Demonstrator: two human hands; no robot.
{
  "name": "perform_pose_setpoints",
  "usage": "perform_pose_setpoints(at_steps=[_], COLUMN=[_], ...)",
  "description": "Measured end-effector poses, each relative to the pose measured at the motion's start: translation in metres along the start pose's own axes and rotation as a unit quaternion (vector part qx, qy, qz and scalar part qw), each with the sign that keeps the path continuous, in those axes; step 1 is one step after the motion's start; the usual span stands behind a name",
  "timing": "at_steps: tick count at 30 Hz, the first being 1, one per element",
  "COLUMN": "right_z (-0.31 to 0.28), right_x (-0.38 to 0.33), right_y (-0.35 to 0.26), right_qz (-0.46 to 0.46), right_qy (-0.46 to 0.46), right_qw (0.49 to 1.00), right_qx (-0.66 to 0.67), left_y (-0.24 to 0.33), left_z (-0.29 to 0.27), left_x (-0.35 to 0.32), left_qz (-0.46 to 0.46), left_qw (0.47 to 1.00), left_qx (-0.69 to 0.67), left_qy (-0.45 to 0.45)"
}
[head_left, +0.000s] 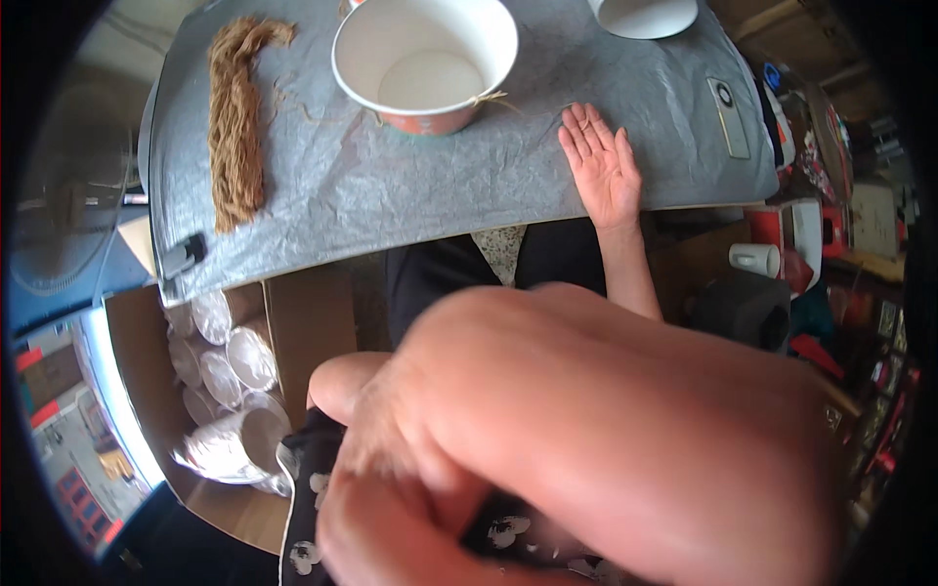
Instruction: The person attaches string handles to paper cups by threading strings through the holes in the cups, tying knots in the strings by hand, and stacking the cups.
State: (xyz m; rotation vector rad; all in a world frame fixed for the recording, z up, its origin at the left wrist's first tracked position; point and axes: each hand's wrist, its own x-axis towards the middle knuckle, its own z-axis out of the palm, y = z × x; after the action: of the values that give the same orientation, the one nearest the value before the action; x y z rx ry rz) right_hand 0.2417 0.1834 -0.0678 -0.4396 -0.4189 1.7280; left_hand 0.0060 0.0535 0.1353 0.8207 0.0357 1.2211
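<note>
My right hand lies palm up near the front edge of the grey-covered table, its fingers stretched out and holding nothing. To its left stands a large white paper tub with a reddish outside and a green base, its open mouth facing up. Thin strands of twine cling to the tub's rim. A hank of brown twine lies along the table's left side. Close to the camera, a large blurred hand, my left hand, covers the lower middle; its fingers cannot be made out clearly.
Another white tub is at the far right, cut off by the picture's edge. A phone lies on the table's right side. A black clip sits at the front left corner. Below, a cardboard box holds several plastic-wrapped tubs.
</note>
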Motion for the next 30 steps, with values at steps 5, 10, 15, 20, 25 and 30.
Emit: perform_pose_setpoints(at_steps=[5,10,15,20,25,30], right_z=[-0.009,-0.008,-0.002,-0.006,-0.007,-0.007], right_x=[0.001,-0.001,0.002,0.003,-0.001,0.0], right_y=[-0.007,0.003,0.005,-0.002,-0.001,0.001], right_qz=[-0.012,0.001,0.0,-0.005,0.0,0.0], right_qy=[-0.025,-0.035,-0.043,-0.049,-0.05,-0.046], right_qw=[1.0,0.999,0.999,0.999,0.999,0.999], right_qx=[0.001,0.018,0.016,-0.002,0.018,-0.002], left_y=[-0.005,0.01,0.004,-0.009,-0.009,-0.014], left_z=[0.008,0.019,0.039,0.043,0.07,0.073], left_x=[-0.009,-0.038,-0.031,-0.001,-0.022,0.0], left_qz=[0.053,0.078,0.098,0.107,0.114,0.121], left_qw=[0.998,0.995,0.993,0.991,0.99,0.988], left_qx=[-0.017,-0.051,-0.057,-0.067,-0.074,-0.087], left_qy=[-0.002,-0.03,-0.046,-0.033,-0.031,-0.029])
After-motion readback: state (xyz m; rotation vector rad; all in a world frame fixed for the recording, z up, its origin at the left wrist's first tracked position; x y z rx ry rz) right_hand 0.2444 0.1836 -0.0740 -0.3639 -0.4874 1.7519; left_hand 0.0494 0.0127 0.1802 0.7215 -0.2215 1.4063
